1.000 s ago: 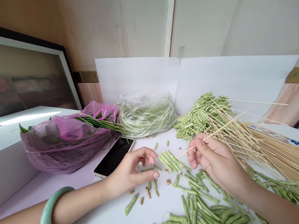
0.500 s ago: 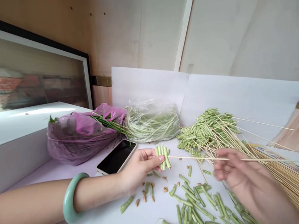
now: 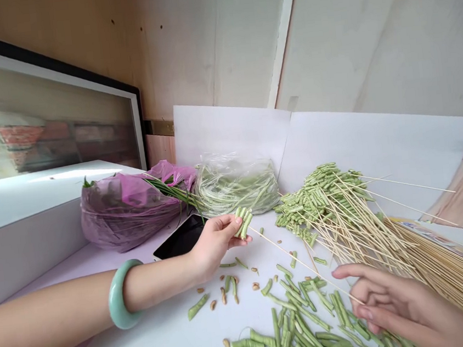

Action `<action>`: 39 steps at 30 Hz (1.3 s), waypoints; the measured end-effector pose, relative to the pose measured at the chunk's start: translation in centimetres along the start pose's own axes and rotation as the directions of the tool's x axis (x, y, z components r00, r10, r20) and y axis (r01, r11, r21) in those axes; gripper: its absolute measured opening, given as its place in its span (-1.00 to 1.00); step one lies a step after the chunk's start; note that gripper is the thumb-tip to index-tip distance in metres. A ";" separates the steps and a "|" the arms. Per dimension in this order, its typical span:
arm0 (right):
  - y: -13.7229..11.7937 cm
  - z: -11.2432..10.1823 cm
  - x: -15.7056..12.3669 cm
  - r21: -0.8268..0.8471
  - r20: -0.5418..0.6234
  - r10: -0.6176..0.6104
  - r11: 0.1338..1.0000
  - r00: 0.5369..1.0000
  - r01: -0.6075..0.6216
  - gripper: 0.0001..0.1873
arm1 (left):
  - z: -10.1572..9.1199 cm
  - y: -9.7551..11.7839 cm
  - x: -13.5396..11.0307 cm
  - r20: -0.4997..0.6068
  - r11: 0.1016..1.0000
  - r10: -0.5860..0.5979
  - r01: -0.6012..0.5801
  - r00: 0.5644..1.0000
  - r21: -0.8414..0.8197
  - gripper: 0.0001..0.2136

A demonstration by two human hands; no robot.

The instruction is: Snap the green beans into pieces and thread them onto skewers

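Observation:
My left hand [image 3: 222, 238], a green bangle [image 3: 122, 295] on its wrist, pinches a short row of cut green bean pieces [image 3: 243, 223] threaded side by side on a thin bamboo skewer [image 3: 294, 261]. The skewer slants down to the right, and its other end sits at the thumb and bent fingers of my right hand [image 3: 388, 300], which are closed on it. The right index finger stretches out above. Below the hands lie many loose cut bean pieces [image 3: 300, 321], with a few small brown bits among them.
At the right back are piled finished bean skewers [image 3: 325, 197]; a bundle of bare skewers [image 3: 443, 261] lies in front. A clear bag of long beans [image 3: 237, 189], a purple bag [image 3: 130, 212] and a phone [image 3: 180, 237] stand or lie further left.
The left hand has risen slightly and tilted the bean row. The right hand has moved down, its fingers closing at the skewer's end, so the skewer now slopes more steeply.

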State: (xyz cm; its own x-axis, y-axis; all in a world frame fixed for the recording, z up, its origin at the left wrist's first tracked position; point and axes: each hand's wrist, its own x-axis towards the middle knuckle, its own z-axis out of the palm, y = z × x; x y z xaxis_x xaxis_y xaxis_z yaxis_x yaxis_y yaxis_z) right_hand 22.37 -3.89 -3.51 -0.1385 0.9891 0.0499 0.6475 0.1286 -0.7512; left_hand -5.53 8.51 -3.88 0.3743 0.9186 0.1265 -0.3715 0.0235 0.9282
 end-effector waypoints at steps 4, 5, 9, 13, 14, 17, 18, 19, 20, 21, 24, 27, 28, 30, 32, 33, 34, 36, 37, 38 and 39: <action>-1.6 1.7 1.5 -0.312 -0.149 -0.063 0.950 0.987 0.013 -0.54 | 1.1 0.3 0.9 -0.003 1.000 0.003 -0.003 1.000 -0.017 -0.58; -1.6 2.0 1.8 -0.357 -0.204 -0.106 0.934 0.973 0.027 -0.54 | 1.4 0.4 1.2 -0.010 1.000 0.011 -0.011 1.000 -0.023 -0.60; -0.9 2.7 3.0 -0.380 -0.289 -0.176 0.923 0.941 0.056 -0.55 | 3.3 0.2 2.8 -0.042 0.998 0.031 -0.033 0.999 -0.045 -0.71; -0.1 3.0 3.4 -0.379 -0.398 -0.179 0.925 0.900 0.016 -0.67 | 5.6 -0.6 4.7 -0.026 0.998 0.011 -0.013 1.000 -0.068 -0.72; 0.1 2.9 3.3 -0.381 -0.422 -0.171 0.925 0.890 -0.002 -0.72 | 6.2 -0.9 5.1 -0.017 0.997 0.003 -0.004 1.000 -0.073 -0.74; 0.8 2.6 2.9 -0.383 -0.482 -0.149 0.922 0.863 -0.054 -0.80 | 7.8 -1.5 6.3 0.016 0.996 -0.023 0.024 1.000 -0.085 -0.83; 1.0 2.5 2.8 -0.383 -0.496 -0.146 0.921 0.856 -0.065 -0.80 | 8.3 -1.6 6.6 0.027 0.995 -0.031 0.033 0.999 -0.089 -0.83; 1.1 2.4 2.8 -0.383 -0.506 -0.143 0.921 0.851 -0.074 -0.80 | 8.7 -1.7 6.9 0.040 0.995 -0.039 0.042 0.998 -0.094 -0.82; 1.2 2.4 2.7 -0.383 -0.514 -0.139 0.920 0.847 -0.081 -0.81 | 9.1 -1.7 7.2 0.051 0.994 -0.046 0.050 0.998 -0.097 -0.81; 1.3 2.3 2.7 -0.382 -0.519 -0.135 0.920 0.844 -0.089 -0.81 | 9.4 -1.8 7.4 0.060 0.993 -0.051 0.057 0.997 -0.100 -0.79; 1.1 2.2 2.8 -0.385 -0.534 -0.120 0.916 0.837 -0.115 -0.80 | 10.1 -2.0 7.7 0.074 0.992 -0.068 0.075 0.995 -0.098 -0.77; 0.7 2.1 3.1 -0.393 -0.540 -0.111 0.910 0.834 -0.133 -0.80 | 10.7 -2.5 7.4 0.079 0.993 -0.082 0.088 0.993 -0.084 -0.75; 0.6 2.0 3.2 -0.396 -0.539 -0.110 0.908 0.835 -0.137 -0.80 | 10.9 -2.6 7.3 0.081 0.993 -0.083 0.089 0.993 -0.079 -0.74; 0.5 1.8 3.4 -0.402 -0.536 -0.107 0.905 0.838 -0.142 -0.80 | 11.3 -2.9 7.2 0.080 0.994 -0.078 0.084 0.994 -0.074 -0.74; 0.5 1.7 3.6 -0.406 -0.538 -0.106 0.902 0.836 -0.147 -0.80 | 11.6 -3.1 7.3 0.074 0.994 -0.073 0.078 0.995 -0.072 -0.75; 0.6 1.6 3.7 -0.407 -0.539 -0.105 0.901 0.835 -0.150 -0.79 | 11.8 -3.1 7.4 0.067 0.995 -0.069 0.074 0.995 -0.071 -0.75; 0.6 1.5 3.8 -0.409 -0.540 -0.104 0.900 0.835 -0.152 -0.79 | 11.9 -3.2 7.5 0.060 0.995 -0.066 0.070 0.996 -0.070 -0.75; 0.7 1.5 4.0 -0.412 -0.539 -0.103 0.898 0.836 -0.156 -0.79 | 12.2 -3.3 7.6 0.045 0.996 -0.059 0.062 0.997 -0.064 -0.74; 0.7 1.5 4.0 -0.414 -0.538 -0.102 0.897 0.837 -0.156 -0.80 | 12.2 -3.4 7.7 0.039 0.997 -0.056 0.058 0.998 -0.059 -0.74; 0.7 1.5 4.0 -0.415 -0.537 -0.104 0.896 0.837 -0.155 -0.80 | 12.3 -3.4 7.8 0.035 0.997 -0.053 0.055 0.998 -0.053 -0.74; 0.6 1.5 4.0 -0.416 -0.536 -0.106 0.897 0.837 -0.152 -0.80 | 12.3 -3.4 7.9 0.031 0.998 -0.050 0.051 0.998 -0.046 -0.74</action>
State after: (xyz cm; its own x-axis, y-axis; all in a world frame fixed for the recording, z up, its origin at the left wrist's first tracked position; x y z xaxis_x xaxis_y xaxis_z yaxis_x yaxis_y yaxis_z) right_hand 21.07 0.07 -4.78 0.2171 0.8528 0.4749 0.9132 -0.0056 -0.4074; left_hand 9.15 10.87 -1.74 0.4181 0.9038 0.0910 -0.3907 0.0886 0.9162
